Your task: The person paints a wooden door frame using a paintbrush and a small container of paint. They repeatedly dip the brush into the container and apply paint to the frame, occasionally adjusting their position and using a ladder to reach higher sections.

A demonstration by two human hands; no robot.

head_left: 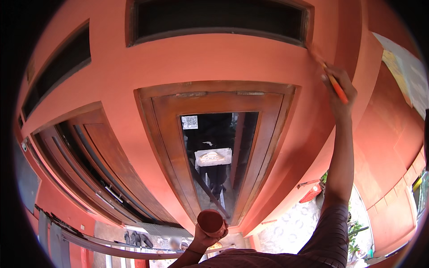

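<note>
My right hand (344, 85), raised high on the right, is closed round the orange and yellow handle of a paintbrush (339, 91). The brush's blurred tip meets the salmon-orange wall (219, 56) close to the lower right corner of a dark, wide upper window (219, 18). Low in the middle, my left hand (203, 239) grips a small round cup (212, 223), reddish-brown inside. Its mouth faces up; how much paint is in it I cannot tell. Below the upper window stands a brown wooden-framed window (165, 105) with a dark, reflecting glass pane.
More brown wooden window panels (105, 147) stand at the left, under another dark upper opening (60, 67). A metal rail (120, 252) crosses the lower left. Dark shoes (137, 239) lie on the floor far below. Patterned paving (286, 228) and green plants (354, 234) show at the lower right.
</note>
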